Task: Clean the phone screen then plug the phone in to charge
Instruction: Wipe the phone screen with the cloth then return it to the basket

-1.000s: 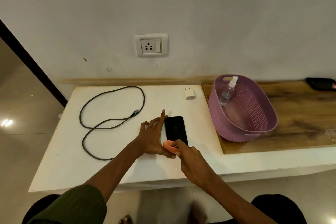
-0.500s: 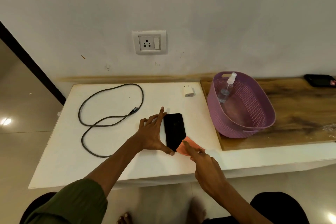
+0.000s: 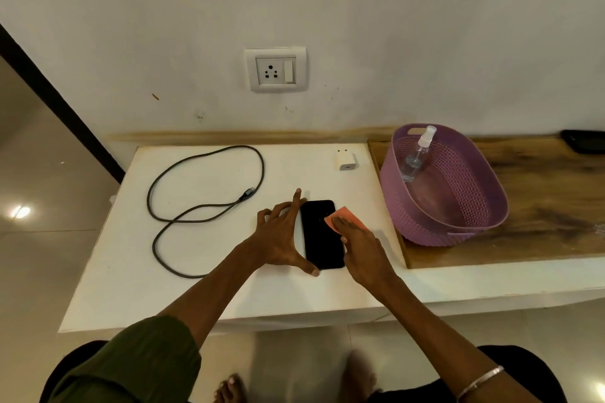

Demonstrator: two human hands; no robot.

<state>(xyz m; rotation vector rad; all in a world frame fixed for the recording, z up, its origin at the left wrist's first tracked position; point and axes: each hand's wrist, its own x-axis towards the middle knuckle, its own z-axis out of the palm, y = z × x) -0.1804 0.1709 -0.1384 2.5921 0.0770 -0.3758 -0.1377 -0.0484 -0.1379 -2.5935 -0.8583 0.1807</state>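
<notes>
Looking down from the head cam: phone (image 3: 322, 234) lies flat on the white table (image 3: 203, 288), long axis pointing away. Left hand (image 3: 278, 239) braces its left edge, fingers spread; right hand (image 3: 361, 250) presses the orange cloth (image 3: 345, 216) flat on the upper right corner, so I'd guess wipes run lengthwise.

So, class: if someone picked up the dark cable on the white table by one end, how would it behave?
The cable probably droops and trails, since it lies in loose loops. It looks thin, so likely light. Its plug end would probably swing freely.

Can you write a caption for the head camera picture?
Left hand steadies the phone while right hand wipes it with a cloth.
</notes>
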